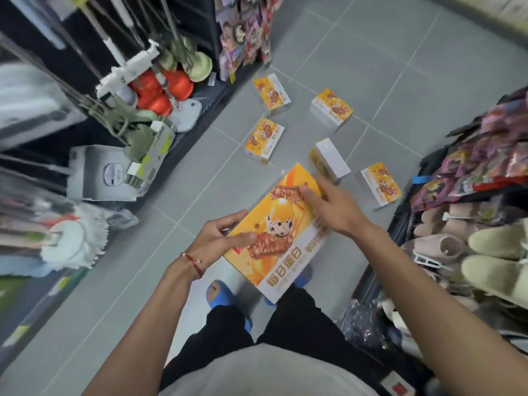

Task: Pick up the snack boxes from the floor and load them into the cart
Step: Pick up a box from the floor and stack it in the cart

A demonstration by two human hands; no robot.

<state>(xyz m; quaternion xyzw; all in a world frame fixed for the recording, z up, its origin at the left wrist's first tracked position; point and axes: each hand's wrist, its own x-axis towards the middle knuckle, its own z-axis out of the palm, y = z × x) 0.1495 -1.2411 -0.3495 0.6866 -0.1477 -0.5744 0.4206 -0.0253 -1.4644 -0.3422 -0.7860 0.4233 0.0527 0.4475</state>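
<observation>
A: How far along is it?

B: One snack box (281, 230) is lifted, held between both hands: left hand (220, 237) with fingers curled on its 8 o'clock edge, right hand (328, 208) with fingers clamped over the 2 o'clock end.

A: And the others?

B: Five boxes lie on the floor (428, 81) around 12 to 2 o'clock, the nearest white-side-up box (333, 158) just beyond the right hand.

A: The cart?

B: Not visible (so nothing shows as loaded). Most of the job seems left.
</observation>
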